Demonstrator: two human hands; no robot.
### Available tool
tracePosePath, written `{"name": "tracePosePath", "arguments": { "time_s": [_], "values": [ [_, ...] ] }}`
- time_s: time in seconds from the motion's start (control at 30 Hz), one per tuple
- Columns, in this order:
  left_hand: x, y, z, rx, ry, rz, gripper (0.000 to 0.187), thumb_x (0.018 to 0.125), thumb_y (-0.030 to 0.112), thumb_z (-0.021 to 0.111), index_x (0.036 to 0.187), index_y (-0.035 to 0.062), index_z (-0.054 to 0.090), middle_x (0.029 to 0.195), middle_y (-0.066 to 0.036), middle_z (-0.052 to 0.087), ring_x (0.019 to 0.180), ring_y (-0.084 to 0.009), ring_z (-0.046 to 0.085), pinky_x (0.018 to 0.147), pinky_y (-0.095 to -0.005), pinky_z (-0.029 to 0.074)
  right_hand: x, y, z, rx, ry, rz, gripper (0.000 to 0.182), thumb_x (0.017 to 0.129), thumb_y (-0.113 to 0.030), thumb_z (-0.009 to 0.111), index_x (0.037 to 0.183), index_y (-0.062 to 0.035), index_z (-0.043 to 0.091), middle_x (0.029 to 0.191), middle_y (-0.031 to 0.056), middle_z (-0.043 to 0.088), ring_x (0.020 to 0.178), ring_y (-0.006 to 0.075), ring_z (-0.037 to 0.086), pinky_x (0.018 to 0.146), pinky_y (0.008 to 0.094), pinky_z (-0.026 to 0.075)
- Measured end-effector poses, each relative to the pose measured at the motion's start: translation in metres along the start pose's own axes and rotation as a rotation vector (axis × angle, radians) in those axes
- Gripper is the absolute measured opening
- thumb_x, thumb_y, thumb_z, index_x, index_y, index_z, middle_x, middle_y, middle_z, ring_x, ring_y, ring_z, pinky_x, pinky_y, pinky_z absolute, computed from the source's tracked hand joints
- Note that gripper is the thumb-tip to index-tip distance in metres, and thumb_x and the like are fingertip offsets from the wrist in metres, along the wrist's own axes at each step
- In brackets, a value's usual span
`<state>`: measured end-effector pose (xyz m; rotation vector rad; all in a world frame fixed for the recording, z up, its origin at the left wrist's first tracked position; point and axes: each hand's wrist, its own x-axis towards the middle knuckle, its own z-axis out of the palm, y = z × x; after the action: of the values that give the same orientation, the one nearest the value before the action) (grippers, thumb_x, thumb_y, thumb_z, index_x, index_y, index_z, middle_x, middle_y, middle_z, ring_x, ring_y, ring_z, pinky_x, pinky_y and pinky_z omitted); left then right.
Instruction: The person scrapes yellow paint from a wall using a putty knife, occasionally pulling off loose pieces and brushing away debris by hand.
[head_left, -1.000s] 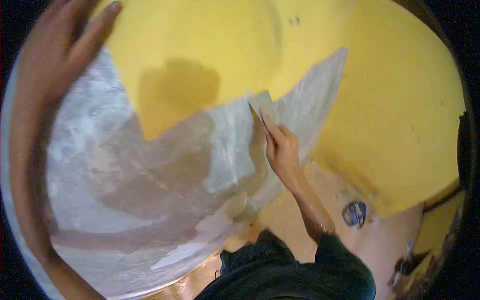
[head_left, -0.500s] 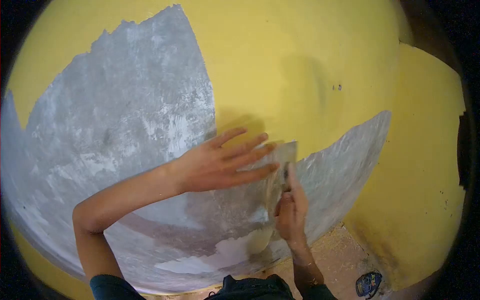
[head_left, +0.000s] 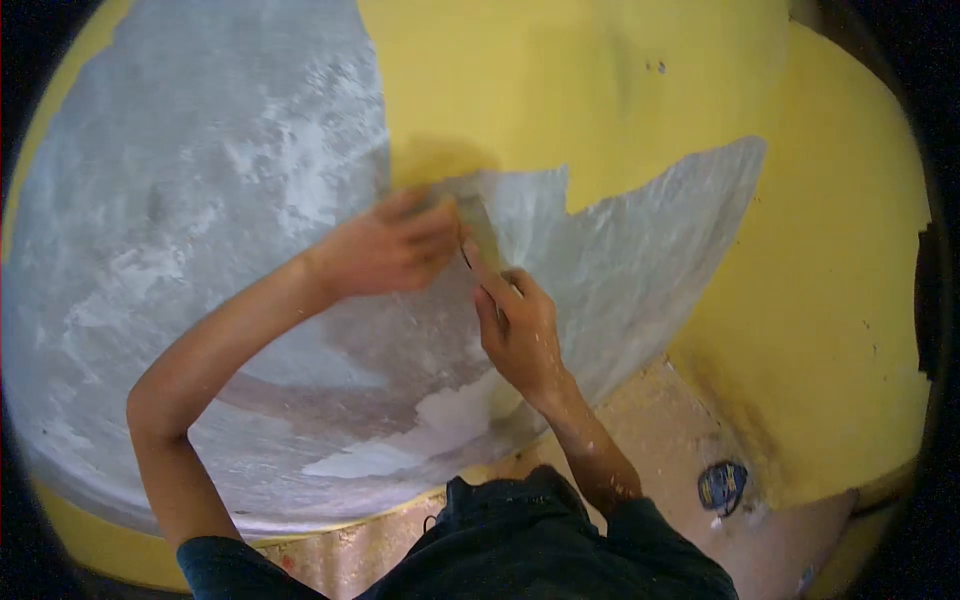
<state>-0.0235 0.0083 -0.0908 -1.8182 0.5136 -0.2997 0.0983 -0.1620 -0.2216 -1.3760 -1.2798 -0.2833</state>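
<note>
My right hand [head_left: 525,335] grips the handle of a putty knife [head_left: 482,235], its blade tilted up and left against the wall. Close by the blade is my left hand [head_left: 405,243], fingers curled inward and slightly blurred; whatever they hold, if anything, is hidden. Both hands are just below the ragged lower edge of the yellow paint [head_left: 500,90]. Around and under them the wall shows a bare grey surface [head_left: 250,200] with whitish patches.
A yellow side wall [head_left: 810,260] meets this wall at the right. On the dusty floor [head_left: 640,430] near the corner lies a dark blue object with yellowish marks [head_left: 722,487]. Small dark marks [head_left: 655,68] dot the yellow paint higher up.
My left hand has gone from spread fingers to curled ones beside the blade. The putty knife and my right hand have shifted left, and the view has tilted downward.
</note>
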Motion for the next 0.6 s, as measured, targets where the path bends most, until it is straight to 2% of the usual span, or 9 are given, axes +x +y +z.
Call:
{"name": "tracePosePath", "arguments": {
  "time_s": [0.2,0.27,0.3,0.33,0.37,0.4,0.5,0.57,0.6],
  "values": [
    [0.022,-0.066,-0.020,-0.190,0.091,-0.367,0.066,0.089,0.048,0.065,0.147,0.0225,0.051,0.158,-0.005,0.041,0.146,-0.0273,0.035,0.118,-0.0516,0.027,0.011,0.044,-0.036,-0.147,0.221,0.113,0.045,0.095,-0.007,0.060,0.140,-0.0072,0.058,0.078,0.0207,0.062,0.066,0.0339,0.059,0.062,0.0434,0.048],
    [0.023,-0.096,-0.026,-0.086,0.076,-0.490,0.069,0.085,0.044,0.069,0.147,0.0205,0.050,0.159,-0.007,0.039,0.148,-0.0291,0.033,0.121,-0.0513,0.024,0.016,0.059,-0.043,-0.194,0.329,0.133,0.040,0.097,-0.007,0.059,0.137,-0.0110,0.063,0.067,0.0128,0.055,0.055,0.0184,0.046,0.054,0.0341,0.040],
    [0.023,-0.111,-0.025,-0.052,0.079,-0.554,0.072,0.082,0.041,0.072,0.146,0.0187,0.050,0.159,-0.008,0.038,0.148,-0.0296,0.032,0.122,-0.0513,0.023,0.018,0.064,-0.047,-0.206,0.333,0.142,0.040,0.097,-0.007,0.059,0.137,-0.0110,0.063,0.067,0.0128,0.055,0.055,0.0184,0.046,0.054,0.0341,0.040],
    [0.025,-0.127,-0.029,-0.059,0.089,-0.548,0.072,0.082,0.041,0.072,0.146,0.0187,0.050,0.159,-0.008,0.038,0.148,-0.0296,0.032,0.122,-0.0513,0.023,0.021,0.067,-0.050,-0.244,0.304,0.173,0.043,0.095,-0.006,0.060,0.138,-0.0099,0.061,0.068,0.0160,0.055,0.058,0.0257,0.050,0.057,0.0386,0.043],
    [0.029,-0.144,-0.035,0.111,-0.004,-0.558,0.068,0.090,0.047,0.057,0.149,0.0159,0.045,0.161,-0.013,0.033,0.150,-0.0313,0.026,0.124,-0.0520,0.016,0.024,0.070,-0.054,-0.280,0.274,0.203,0.047,0.093,-0.005,0.061,0.139,-0.0089,0.060,0.069,0.0191,0.056,0.061,0.0330,0.055,0.060,0.0430,0.046],
    [0.032,-0.154,-0.039,0.283,-0.099,-0.569,0.068,0.098,0.053,0.041,0.153,0.0130,0.040,0.162,-0.018,0.028,0.152,-0.0329,0.020,0.125,-0.0528,0.010,0.024,0.077,-0.056,-0.286,0.277,0.205,0.047,0.093,-0.005,0.061,0.139,-0.0089,0.060,0.069,0.0191,0.056,0.061,0.0330,0.055,0.060,0.0430,0.046],
    [0.052,-0.158,-0.051,0.192,-0.044,-0.669,0.070,0.097,0.056,0.043,0.152,0.0140,0.041,0.162,-0.018,0.029,0.152,-0.0337,0.020,0.125,-0.0534,0.010,0.024,0.097,-0.059,-0.338,0.261,0.150,0.051,0.090,-0.003,0.062,0.140,-0.0127,0.060,0.068,0.0195,0.052,0.061,0.0339,0.053,0.060,0.0440,0.045],
    [0.060,-0.163,-0.050,0.166,0.002,-0.713,0.071,0.096,0.058,0.044,0.152,0.0140,0.042,0.162,-0.018,0.030,0.152,-0.0346,0.021,0.125,-0.0540,0.010,0.029,0.101,-0.057,-0.393,0.319,0.099,0.051,0.092,0.003,0.061,0.139,-0.0170,0.062,0.065,0.0144,0.049,0.056,0.0239,0.047,0.057,0.0373,0.042],
    [0.062,-0.166,-0.048,0.171,0.024,-0.711,0.072,0.095,0.058,0.044,0.151,0.0137,0.043,0.161,-0.019,0.030,0.152,-0.0349,0.022,0.125,-0.0542,0.011,0.033,0.099,-0.058,-0.392,0.314,0.101,0.051,0.092,0.003,0.061,0.139,-0.0170,0.062,0.065,0.0144,0.049,0.056,0.0239,0.047,0.057,0.0373,0.042]
  ]
}}
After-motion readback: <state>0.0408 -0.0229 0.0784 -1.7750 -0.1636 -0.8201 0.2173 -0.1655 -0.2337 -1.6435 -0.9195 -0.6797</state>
